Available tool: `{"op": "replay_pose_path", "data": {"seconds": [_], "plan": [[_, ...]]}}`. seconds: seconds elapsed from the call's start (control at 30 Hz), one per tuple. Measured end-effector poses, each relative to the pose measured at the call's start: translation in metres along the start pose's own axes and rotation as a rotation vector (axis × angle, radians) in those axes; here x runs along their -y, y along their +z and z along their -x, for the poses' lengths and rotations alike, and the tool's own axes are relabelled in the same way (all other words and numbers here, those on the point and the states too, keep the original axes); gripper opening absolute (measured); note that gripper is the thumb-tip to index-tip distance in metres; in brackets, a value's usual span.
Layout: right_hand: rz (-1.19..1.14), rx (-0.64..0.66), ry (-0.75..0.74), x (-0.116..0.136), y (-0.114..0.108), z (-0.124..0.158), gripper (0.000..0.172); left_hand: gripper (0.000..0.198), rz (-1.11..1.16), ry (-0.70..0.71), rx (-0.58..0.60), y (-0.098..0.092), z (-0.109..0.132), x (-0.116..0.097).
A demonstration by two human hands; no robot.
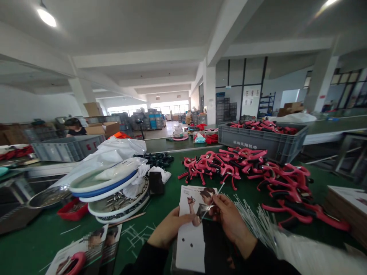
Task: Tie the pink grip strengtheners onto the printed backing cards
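The left hand (169, 229) is gripping a flat white printed cardboard card (190, 244) over the green felt table (57, 236); the right hand (231, 217) is pinching a thin white plastic tie (220, 188) at its top, near curved red plastic clamps (258, 172)

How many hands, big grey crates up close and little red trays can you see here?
Hands: 2, left hand on the printed card, right hand pinching a white tie
Grey crates: 2
Red trays: 1
Total: 5
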State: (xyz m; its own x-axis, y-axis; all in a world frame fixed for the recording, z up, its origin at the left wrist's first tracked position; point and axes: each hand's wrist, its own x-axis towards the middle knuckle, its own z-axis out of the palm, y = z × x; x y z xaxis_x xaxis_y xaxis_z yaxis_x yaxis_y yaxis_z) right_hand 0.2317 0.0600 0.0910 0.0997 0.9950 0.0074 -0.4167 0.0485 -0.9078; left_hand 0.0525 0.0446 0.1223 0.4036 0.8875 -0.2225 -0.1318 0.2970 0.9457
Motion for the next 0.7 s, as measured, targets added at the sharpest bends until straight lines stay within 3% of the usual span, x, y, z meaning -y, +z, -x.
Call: {"op": "replay_pose_path", "data": {"seconds": [0.1, 0.3, 0.47, 0.7], "plan": [[0.034, 0.027, -0.072, 0.008, 0.002, -0.013, 0.034, 0.037, 0.122, 0.046, 0.046, -0.003, -0.018, 0.009], [0.264, 0.000, -0.296, 0.001, 0.003, -0.029, 0.031, 0.060, 0.249, 0.095, -0.053, -0.013, -0.033, 0.019], [0.398, 0.028, -0.373, -0.006, 0.003, -0.025, 0.023, 0.056, 0.279, 0.108, -0.059, -0.013, -0.032, 0.016], [0.589, 0.144, -0.571, 0.007, -0.001, -0.011, 0.007, 0.053, 0.312, 0.103, -0.030, -0.014, -0.032, 0.015]]}}
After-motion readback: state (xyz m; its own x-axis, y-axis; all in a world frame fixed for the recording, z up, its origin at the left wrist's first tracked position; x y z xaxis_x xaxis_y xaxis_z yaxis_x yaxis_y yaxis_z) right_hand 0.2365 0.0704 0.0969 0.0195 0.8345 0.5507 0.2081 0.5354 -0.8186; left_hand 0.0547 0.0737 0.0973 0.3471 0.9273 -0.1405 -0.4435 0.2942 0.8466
